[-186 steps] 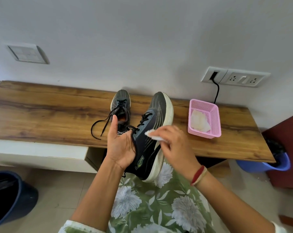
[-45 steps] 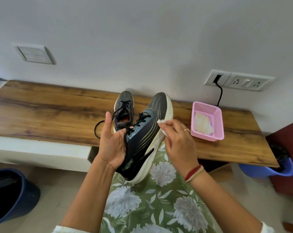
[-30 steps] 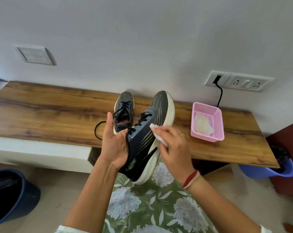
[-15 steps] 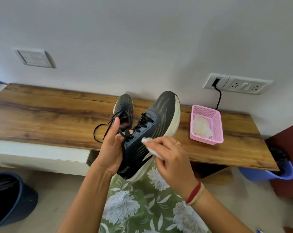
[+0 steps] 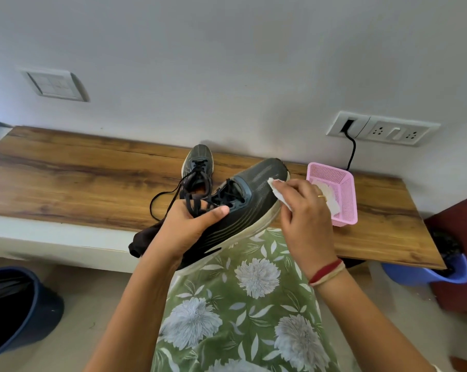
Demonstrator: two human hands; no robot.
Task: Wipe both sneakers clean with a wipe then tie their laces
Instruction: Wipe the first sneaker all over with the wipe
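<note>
Wood-grain desk (image 5: 79,181) runs along a pale wall, and on it rest a second sneaker (image 5: 198,162), toe toward the wall, and a pink mesh basket (image 5: 346,210) with spare wipes (image 5: 331,202) inside. The dark sneaker (image 5: 253,202) being cleaned is lifted off the desk, above the person's lap, tilted with its toe up and away. The left hand (image 5: 184,229) clamps round its collar and midfoot, thumb lying over the side just below the eyelets, with the loose black laces (image 5: 193,204) bunched against the fingers. The right hand (image 5: 304,213) pinches a folded white wipe (image 5: 276,190) and presses it on the mesh at the toe. The shoe looks light enough for one hand, judging by the easy hold, with a thick pale sole that is probably firm and a soft knit upper that would give under pressure. For that reason the collar-and-midfoot grip seems sound: it braces the shoe against the rubbing without crushing the toe box. The wipe is limp and likely damp, so it needs fingertips behind it to bear on the fabric. The laces hang untied and could snag or drag under the wipe; keeping them gathered in the holding hand would help.
</note>
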